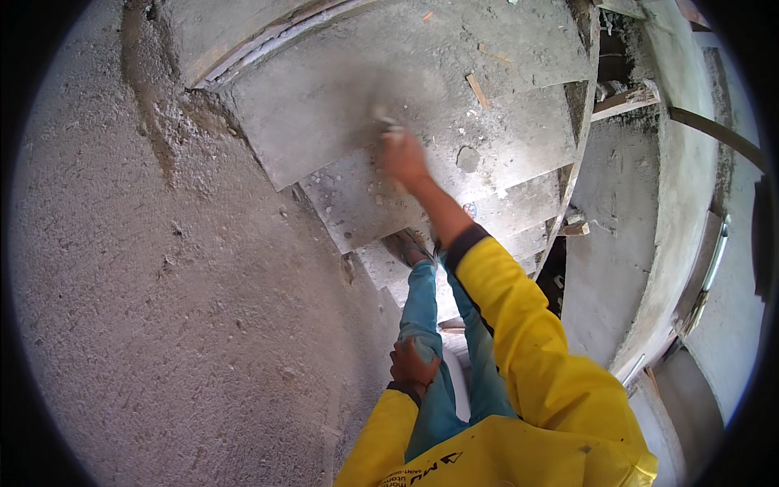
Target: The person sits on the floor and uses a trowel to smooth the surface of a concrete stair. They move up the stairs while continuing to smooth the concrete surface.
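Observation:
My right hand (402, 156) reaches forward over a dusty concrete stair tread (284, 138), blurred by motion and closed round a small pale object (388, 122) that I cannot make out. A dark, hazy smear of dust lies just beyond it. Grit, a grey chip (467, 159) and wood splinters (476, 91) are scattered on the steps. My left hand (414, 365) grips my left leg (421, 300) around the knee, with its fingers curled on the blue trouser cloth. My shoe (406, 243) stands on a lower step.
A rough plastered wall (122, 284) runs along the left. At the right the stairs end at an edge beside dark gaps, wooden pieces (625, 104), a curved pale concrete surface (617, 268) and a metal tube (714, 260). Further steps (519, 195) descend toward my feet.

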A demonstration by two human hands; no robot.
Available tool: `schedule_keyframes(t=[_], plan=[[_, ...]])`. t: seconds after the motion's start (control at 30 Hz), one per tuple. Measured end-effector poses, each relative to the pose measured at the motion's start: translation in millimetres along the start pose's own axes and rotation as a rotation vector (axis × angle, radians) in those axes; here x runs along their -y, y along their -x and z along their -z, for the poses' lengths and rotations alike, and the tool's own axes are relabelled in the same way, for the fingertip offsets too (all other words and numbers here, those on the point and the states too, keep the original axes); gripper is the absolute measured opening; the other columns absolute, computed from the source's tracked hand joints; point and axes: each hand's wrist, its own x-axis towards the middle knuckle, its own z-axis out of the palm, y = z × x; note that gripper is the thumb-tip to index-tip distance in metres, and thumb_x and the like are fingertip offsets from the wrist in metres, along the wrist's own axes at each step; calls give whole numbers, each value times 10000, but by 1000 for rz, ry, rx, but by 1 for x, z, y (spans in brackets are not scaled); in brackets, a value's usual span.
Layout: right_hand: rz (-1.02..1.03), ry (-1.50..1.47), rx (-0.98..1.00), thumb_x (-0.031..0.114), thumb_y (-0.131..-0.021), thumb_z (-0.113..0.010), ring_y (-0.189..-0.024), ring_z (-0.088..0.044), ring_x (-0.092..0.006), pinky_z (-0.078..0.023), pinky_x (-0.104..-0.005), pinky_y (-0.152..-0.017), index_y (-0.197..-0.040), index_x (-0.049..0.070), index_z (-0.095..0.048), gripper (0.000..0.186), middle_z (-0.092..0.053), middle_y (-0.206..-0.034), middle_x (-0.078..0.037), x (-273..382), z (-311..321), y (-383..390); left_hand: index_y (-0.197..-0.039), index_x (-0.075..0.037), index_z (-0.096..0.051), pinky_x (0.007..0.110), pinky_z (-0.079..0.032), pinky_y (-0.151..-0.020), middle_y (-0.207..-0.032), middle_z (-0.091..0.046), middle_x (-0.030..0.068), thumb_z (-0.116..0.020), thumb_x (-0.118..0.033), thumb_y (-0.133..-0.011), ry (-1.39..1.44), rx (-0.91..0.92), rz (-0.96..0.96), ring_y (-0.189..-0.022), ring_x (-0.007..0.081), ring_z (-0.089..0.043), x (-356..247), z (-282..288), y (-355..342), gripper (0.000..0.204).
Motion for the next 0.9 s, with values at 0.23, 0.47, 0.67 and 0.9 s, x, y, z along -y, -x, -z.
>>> schedule_keyframes(t=[0.23,0.47,0.67,0.9], plan=[[-332,-261,-97,274,-1036,-567,-677,-677,-244,-538,-413,-542,-1079,43,-587,236,-650,-835,-153,-71,49,57,-1433,-115,-451,542,-495,-1010,-1395,-471,195,-743,-524,-745,-11,-26,20,-1281,420,-493,4,-1,-2,852],[170,-51,250,296,-1008,-600,-729,-674,-341,-540,-457,-692,-1119,8,-599,309,-687,-923,-205,-19,14,41,-1423,-113,-462,543,-495,-1010,-1397,-474,193,-758,-515,-735,-13,-3,-20,-1279,424,-495,-4,2,-6,850],[-204,-207,-32,310,-1015,-607,-567,-638,-284,-522,-428,-534,-1158,6,-575,338,-676,-904,-192,-83,47,55,-1430,-124,-464,534,-496,-1015,-1409,-478,183,-768,-513,-724,-11,10,32,-1273,420,-504,-6,6,-2,862],[264,-56,382,341,-999,-607,-975,-633,-503,-493,-552,-851,-1174,14,-582,372,-679,-992,-287,-13,-7,72,-1434,-118,-467,517,-501,-1021,-1437,-457,176,-754,-523,-723,19,10,-16,-1273,415,-501,-4,4,-9,867]])
